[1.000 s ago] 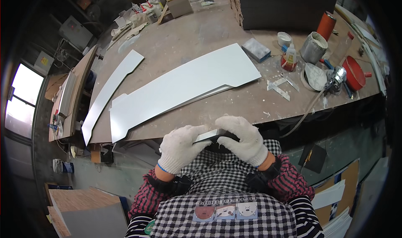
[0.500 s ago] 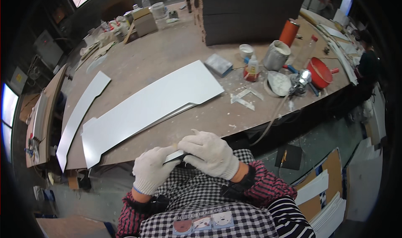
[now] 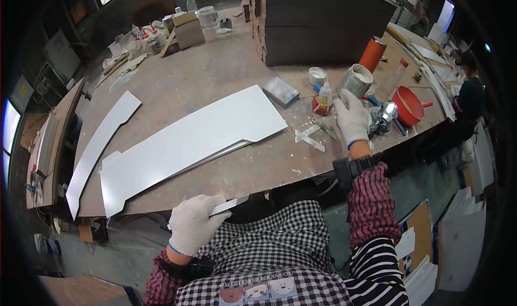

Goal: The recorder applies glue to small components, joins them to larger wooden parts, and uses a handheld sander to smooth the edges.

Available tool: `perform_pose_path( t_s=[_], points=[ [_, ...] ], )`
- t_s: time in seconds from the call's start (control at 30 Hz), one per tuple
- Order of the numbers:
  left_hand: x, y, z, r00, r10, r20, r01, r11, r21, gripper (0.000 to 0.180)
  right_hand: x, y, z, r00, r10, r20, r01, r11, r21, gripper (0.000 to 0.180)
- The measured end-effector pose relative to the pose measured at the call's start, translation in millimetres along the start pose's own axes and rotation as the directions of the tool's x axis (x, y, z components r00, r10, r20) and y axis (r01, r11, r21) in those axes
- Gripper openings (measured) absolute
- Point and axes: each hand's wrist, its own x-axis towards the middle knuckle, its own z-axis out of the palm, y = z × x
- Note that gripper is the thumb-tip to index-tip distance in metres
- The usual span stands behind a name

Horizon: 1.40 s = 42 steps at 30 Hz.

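My left hand (image 3: 195, 223), in a white knit glove, is closed on a small flat white strip (image 3: 228, 205) at the table's front edge. The strip's greyish far end points right; its exact kind is unclear. My right hand (image 3: 353, 118), gloved alike, reaches over the tabletop at the right with its fingers stretched forward. Beside those fingers stand a squeeze bottle with a reddish lower part (image 3: 323, 99) and a smeared grey can (image 3: 356, 80). The hand hides the bowl of white powder behind it. Whether the fingertips touch the bottle or can is hard to see.
Large white curved panels (image 3: 196, 144) lie on the table (image 3: 177, 69), with a narrower one (image 3: 102, 150) at left. Scrapers (image 3: 311, 138), a sanding block (image 3: 281, 92), a shiny metallic tool (image 3: 384, 117) and a red bowl (image 3: 409, 106) sit near my right hand. A dark box (image 3: 323, 29) stands behind.
My right hand has left the white strip and swung forward and right to the bottle and can. My left hand keeps the strip, staying near the same place.
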Motion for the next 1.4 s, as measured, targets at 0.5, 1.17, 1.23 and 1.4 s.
perform_pose_path(
  t_s=[0.5, 1.17, 1.23, 1.4],
  points=[
    [0.3, -9.8, 6.1, 0.999, 0.045, -0.023, -0.045, 0.999, 0.001, 0.028, 63.0, -10.0, 38.1, 0.971, 0.042, 0.234, 0.012, 0.975, -0.223, 0.05],
    [-4.6, -14.9, 8.0, 1.0, 0.018, -0.02, -0.018, 1.0, 0.01, 0.03, -84.9, -110.5, -35.0, 0.757, -0.443, 0.48, 0.354, 0.896, 0.268, 0.031],
    [-3.7, -15.3, 8.7, 0.999, 0.045, -0.025, -0.045, 0.999, 0.012, 0.029, -115.6, -118.7, -44.0, 0.644, -0.414, 0.643, 0.293, 0.91, 0.293, 0.036],
    [-3.1, -14.6, 7.9, 0.999, 0.037, -0.02, -0.037, 0.999, 0.006, 0.027, -139.2, -115.7, -47.9, 0.477, -0.435, 0.764, 0.284, 0.899, 0.334, 0.042]
  ],
)
